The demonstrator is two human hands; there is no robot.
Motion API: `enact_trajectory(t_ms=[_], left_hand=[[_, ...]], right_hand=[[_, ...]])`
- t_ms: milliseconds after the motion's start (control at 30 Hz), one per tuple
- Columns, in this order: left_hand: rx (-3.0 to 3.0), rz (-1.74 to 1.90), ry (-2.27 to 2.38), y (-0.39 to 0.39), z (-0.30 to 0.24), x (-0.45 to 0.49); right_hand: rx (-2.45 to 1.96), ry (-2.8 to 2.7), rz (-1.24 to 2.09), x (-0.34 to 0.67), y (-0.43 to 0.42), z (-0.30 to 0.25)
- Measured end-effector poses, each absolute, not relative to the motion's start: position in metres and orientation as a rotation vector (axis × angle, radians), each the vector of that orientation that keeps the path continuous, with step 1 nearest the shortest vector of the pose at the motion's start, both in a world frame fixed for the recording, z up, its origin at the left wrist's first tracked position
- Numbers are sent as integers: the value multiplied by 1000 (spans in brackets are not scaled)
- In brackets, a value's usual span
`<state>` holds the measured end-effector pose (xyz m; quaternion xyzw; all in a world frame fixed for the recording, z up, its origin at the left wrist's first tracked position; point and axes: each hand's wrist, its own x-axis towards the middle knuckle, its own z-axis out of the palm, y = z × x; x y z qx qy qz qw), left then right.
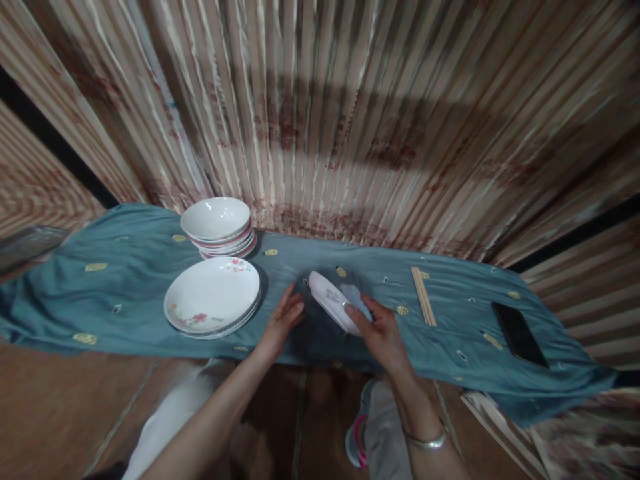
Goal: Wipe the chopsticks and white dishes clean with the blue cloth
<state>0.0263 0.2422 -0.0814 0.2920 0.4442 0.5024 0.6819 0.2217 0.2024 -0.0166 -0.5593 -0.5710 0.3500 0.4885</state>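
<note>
Two bare hands reach over a long, narrow surface draped in a teal cloth printed with small yellow pineapples, seen from the wearer's own head height. Near the middle, the right hand grasps a white dish by its near right side, thumb across the face turned toward the viewer, with a pale blue rag bunched between the dish and the fingers. The dish is steeply tilted, its far end pointing up and to the left, and faint grey marking shows on it; whether its lower edge touches the drape, I cannot tell. The left hand holds nothing: its fingers are loosely spread, just beside the dish and apart from it. To the left of that hand sits a pile of white plates, the top one decorated with red flowers. Just behind the pile stands a stack of white bowls, some with reddish rims. On the right lie several wooden chopsticks, side by side, and farther right a black phone, face up. A silver bracelet circles the right wrist. Behind everything hangs a pleated beige curtain with dark red print.
</note>
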Motion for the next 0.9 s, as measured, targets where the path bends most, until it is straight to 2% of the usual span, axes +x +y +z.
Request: enact_trajectory(t_ms=[200,367,733,900], left_hand=[[561,1224,953,250,-74,26],[591,1205,852,250,-64,25],[592,1143,810,252,-58,28],[554,1132,770,255,-63,31]], right_hand=[[-1158,-998,1251,243,216,-25],[-1117,-946,1340,255,225,-31],[-1128,-977,1133,263,248,-41],[-1151,-1160,787,260,258,-50]])
